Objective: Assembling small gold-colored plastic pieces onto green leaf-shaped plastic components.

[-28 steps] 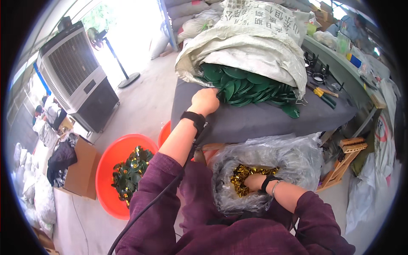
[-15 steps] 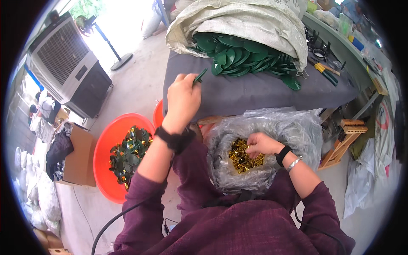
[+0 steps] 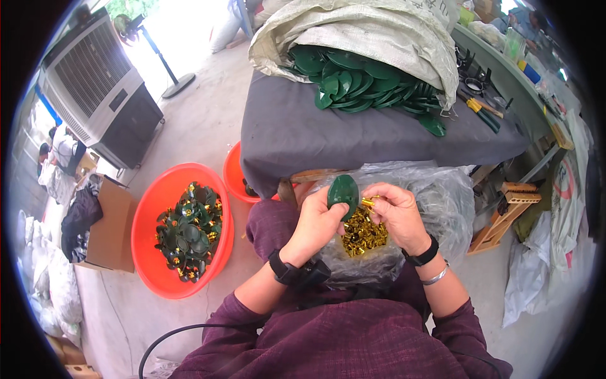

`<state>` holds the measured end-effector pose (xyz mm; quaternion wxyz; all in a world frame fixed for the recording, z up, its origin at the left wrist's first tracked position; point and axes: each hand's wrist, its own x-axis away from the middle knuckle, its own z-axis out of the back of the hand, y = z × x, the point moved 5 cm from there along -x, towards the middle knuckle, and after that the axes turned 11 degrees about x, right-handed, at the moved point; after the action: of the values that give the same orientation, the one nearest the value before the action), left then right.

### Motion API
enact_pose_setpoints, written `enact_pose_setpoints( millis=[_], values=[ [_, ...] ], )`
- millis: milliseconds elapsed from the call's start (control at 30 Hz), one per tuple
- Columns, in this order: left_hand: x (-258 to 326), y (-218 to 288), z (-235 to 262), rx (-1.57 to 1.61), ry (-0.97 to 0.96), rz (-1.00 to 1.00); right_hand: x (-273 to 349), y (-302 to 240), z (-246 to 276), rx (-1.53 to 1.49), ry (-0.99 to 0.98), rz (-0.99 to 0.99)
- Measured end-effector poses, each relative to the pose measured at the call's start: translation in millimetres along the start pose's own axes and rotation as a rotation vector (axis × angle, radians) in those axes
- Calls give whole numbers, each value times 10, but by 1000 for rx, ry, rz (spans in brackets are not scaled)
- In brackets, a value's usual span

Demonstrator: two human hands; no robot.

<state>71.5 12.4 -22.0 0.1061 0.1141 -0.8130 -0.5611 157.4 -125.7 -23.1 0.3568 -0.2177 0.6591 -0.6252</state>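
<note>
Between thumb and fingers, my left hand (image 3: pixel 320 218) grips a green oval disc (image 3: pixel 343 194), tilted with its broad face toward me. Close at its right, my right hand (image 3: pixel 399 213) pinches a small gold metal piece (image 3: pixel 368 202); the gap between piece and disc is hard to judge. Both hands are above a clear plastic bag (image 3: pixel 435 205), where many like gold pieces (image 3: pixel 366 237) lie heaped. More green discs (image 3: pixel 360 82) spill from a white woven sack (image 3: pixel 353 25) onto the grey-covered table (image 3: pixel 284 126).
At left, an orange basin (image 3: pixel 148 252) holds green discs with gold parts; a second orange basin (image 3: pixel 233 170) sits partly under the table. Pliers (image 3: pixel 483 117) lie at the table's right. A wooden stand (image 3: pixel 505 215), cardboard box (image 3: pixel 113 227) and air cooler (image 3: pixel 104 88) stand around.
My left hand has come down from the table's edge with the green disc. My right hand has lifted from the gold heap with a piece, and the hands are now close together.
</note>
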Motion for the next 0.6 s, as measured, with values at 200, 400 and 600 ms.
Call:
enact_pose_setpoints(
  millis=[200,400,600],
  values=[
    [72,43,-149,-12,-53,-26,19,-31,-120,-20,102,7],
    [79,-14,-188,-292,-76,-182,40,13,-131,94,168,37],
    [125,7,-302,-892,2,-525,75,8,-125,378,310,44]
  ],
)
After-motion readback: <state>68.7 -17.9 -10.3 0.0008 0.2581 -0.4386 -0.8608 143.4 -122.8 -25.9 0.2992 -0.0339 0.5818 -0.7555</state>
